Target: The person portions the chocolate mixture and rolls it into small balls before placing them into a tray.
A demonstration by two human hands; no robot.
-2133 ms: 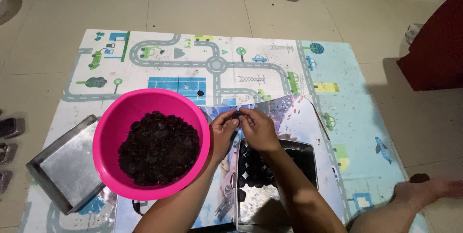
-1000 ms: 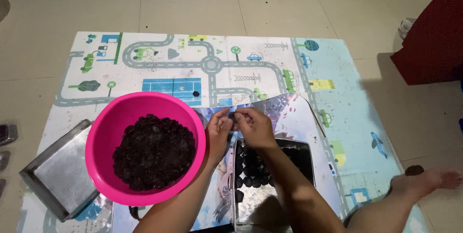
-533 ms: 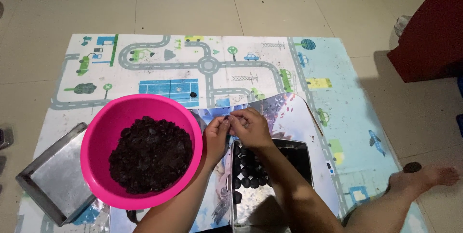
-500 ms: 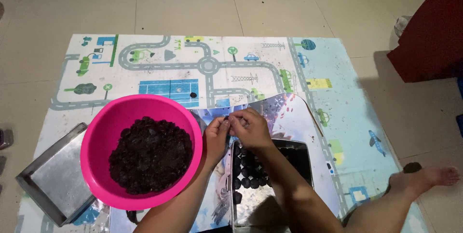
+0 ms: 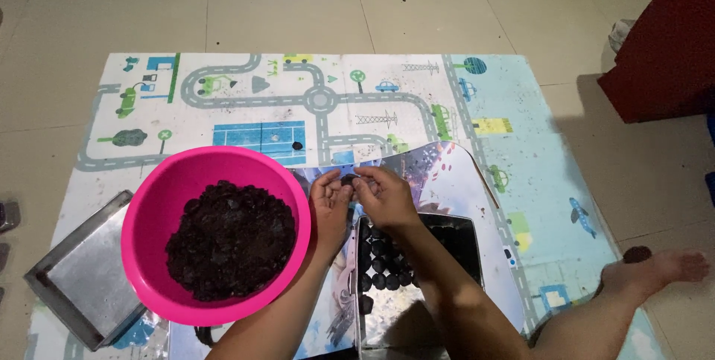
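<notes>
Both hands meet just above the far edge of the metal baking tray [image 5: 468, 235]. Left hand [image 5: 330, 207] and right hand [image 5: 385, 198] are pressed together, fingertips pinching one small dark dough ball [image 5: 347, 179] btwn them, held over the glossy printed sheet [image 5: 454, 185], not yet on the tray.

Tray lies in front of the person, partly under the right forearm. Rows of dark balls [image 5: 381, 256] fill its left part, packed close, touching each other; right part and near part are bare metal, so open room there. One ball sits at the tray's left rim, near the bottom.

Pink plastic bowl [image 5: 160, 215] w/ dark dough mass [image 5: 229, 239] is just left of the left hand, rim almost touching the wrist. Little gap btwn bowl and tray; the left forearm fills it.

Second tray [image 5: 78, 282], empty-looking grey metal, lies left of the bowl, tucked partly under its rim, corner reaching past the mat edge.

All sits on a road-pattern play mat [image 5: 246, 96]; far half of the mat is open except one small dark crumb [image 5: 297, 145]. Tile floor [image 5: 283, 2] beyond. Person's bare foot [image 5: 655, 271] rests at the mat's right edge, well apart from the tray.
</notes>
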